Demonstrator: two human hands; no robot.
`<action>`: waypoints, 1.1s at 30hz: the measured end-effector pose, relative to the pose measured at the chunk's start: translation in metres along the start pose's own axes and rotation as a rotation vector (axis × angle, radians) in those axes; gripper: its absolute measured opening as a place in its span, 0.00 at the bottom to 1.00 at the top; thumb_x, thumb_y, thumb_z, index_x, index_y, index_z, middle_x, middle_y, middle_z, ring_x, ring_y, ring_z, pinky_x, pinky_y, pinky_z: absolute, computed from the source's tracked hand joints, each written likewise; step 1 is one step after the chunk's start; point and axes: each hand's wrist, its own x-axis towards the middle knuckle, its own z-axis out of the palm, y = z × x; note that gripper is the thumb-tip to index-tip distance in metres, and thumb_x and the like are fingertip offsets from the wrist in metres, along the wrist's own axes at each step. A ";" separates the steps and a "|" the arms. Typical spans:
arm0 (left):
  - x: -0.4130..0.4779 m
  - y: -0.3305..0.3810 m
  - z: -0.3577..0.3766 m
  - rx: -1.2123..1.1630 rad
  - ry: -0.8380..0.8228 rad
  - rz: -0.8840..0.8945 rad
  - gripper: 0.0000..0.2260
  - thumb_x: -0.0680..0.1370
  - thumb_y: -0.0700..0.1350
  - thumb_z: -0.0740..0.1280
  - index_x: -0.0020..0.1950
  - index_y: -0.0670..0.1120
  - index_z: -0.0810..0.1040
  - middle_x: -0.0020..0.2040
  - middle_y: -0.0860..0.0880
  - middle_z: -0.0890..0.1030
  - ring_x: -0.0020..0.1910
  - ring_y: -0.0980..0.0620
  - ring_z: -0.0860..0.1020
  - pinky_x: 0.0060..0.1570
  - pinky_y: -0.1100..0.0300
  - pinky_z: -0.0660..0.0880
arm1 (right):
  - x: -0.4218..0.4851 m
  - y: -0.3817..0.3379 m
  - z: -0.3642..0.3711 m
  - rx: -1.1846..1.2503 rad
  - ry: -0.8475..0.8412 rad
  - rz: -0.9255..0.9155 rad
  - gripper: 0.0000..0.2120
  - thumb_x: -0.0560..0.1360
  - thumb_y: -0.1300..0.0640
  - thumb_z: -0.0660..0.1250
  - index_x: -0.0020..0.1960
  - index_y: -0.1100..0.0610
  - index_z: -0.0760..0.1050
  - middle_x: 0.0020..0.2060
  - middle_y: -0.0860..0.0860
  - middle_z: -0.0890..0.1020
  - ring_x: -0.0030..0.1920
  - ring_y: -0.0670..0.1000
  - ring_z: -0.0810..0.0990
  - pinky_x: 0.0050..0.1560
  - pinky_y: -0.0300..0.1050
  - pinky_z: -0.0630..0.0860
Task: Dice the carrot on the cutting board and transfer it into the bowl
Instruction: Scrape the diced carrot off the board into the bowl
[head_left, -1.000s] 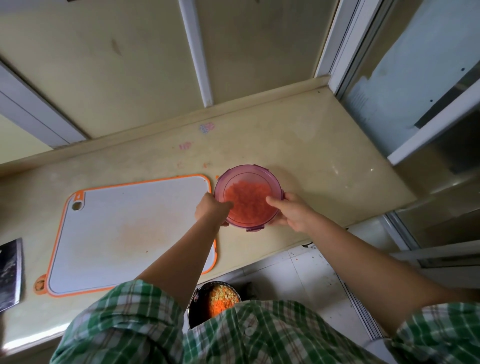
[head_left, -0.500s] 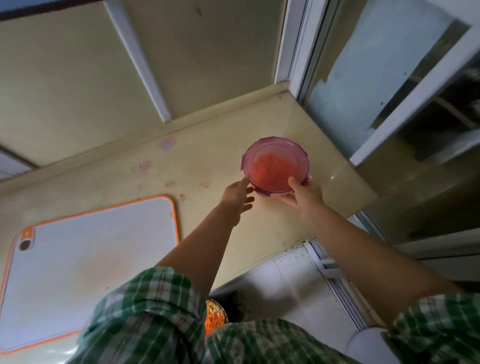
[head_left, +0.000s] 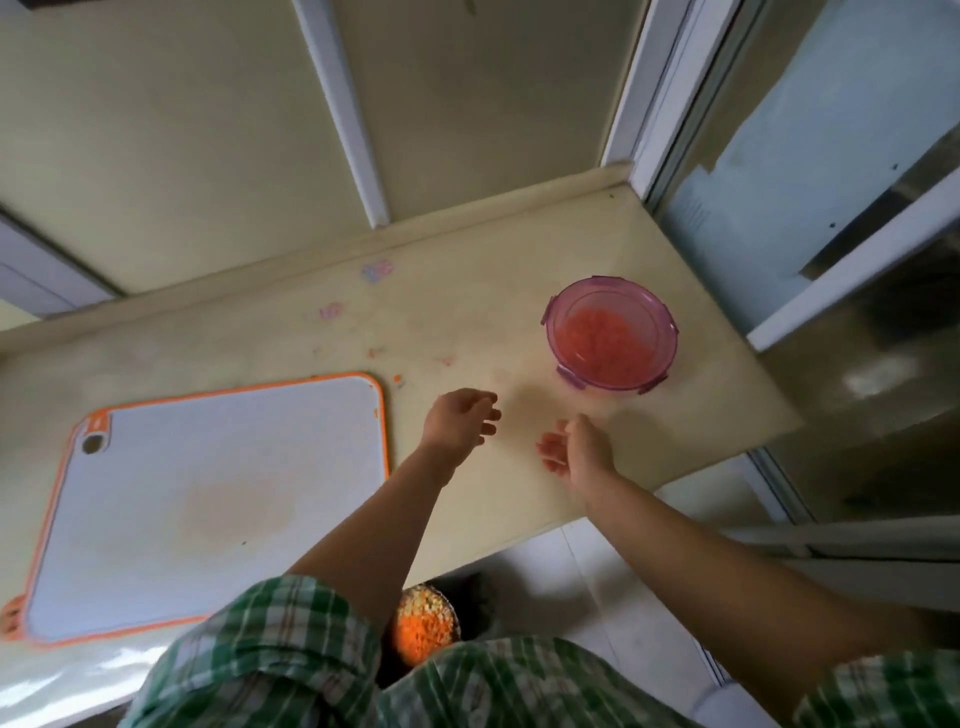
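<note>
In the head view, the bowl (head_left: 602, 383) stands on the table (head_left: 467, 322) near its far right corner, with the diced carrot (head_left: 602, 338) inside it. The left hand (head_left: 457, 415) and the right hand (head_left: 574, 449) are both near the bowl but apart from it. Their fingers are loose and hold nothing. The cutting board (head_left: 208, 493) lies to the left and seems bare except for a pale orange stain, so the task looks almost done.

The risk is probably the bowl's place. It is close to the edge of the table, so a careless touch of an arm could push it off. A few carrot bits (head_left: 397, 380) lie on the table just beside the corner of the board, and they may be forgotten.

The pink rim has clips, but it is hard to tell if a lid covers the bowl. No knife is in view. The near left corner of the board is cut off. A pot (head_left: 423, 623) below the table, with orange and yellow pieces, is partly hidden by the checked shirt (head_left: 270, 660).
</note>
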 end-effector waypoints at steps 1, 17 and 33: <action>-0.006 -0.011 -0.018 -0.011 0.060 -0.004 0.10 0.80 0.38 0.59 0.53 0.42 0.79 0.41 0.46 0.82 0.36 0.50 0.77 0.38 0.59 0.72 | -0.010 0.008 0.015 -0.117 -0.094 -0.047 0.09 0.78 0.62 0.53 0.47 0.60 0.72 0.35 0.56 0.78 0.30 0.53 0.77 0.31 0.41 0.72; -0.138 -0.188 -0.294 0.473 0.838 -0.402 0.26 0.77 0.45 0.64 0.74 0.43 0.64 0.72 0.38 0.62 0.71 0.38 0.60 0.68 0.48 0.61 | -0.055 0.145 0.169 -1.126 0.074 -0.538 0.23 0.69 0.52 0.69 0.57 0.68 0.75 0.55 0.65 0.79 0.59 0.63 0.76 0.56 0.53 0.73; -0.128 -0.199 -0.330 0.492 0.895 -0.430 0.25 0.78 0.49 0.62 0.72 0.41 0.63 0.71 0.36 0.61 0.68 0.36 0.61 0.66 0.46 0.59 | -0.053 0.151 0.184 -0.848 0.278 -0.332 0.26 0.57 0.49 0.63 0.49 0.64 0.78 0.46 0.59 0.82 0.47 0.58 0.81 0.48 0.51 0.79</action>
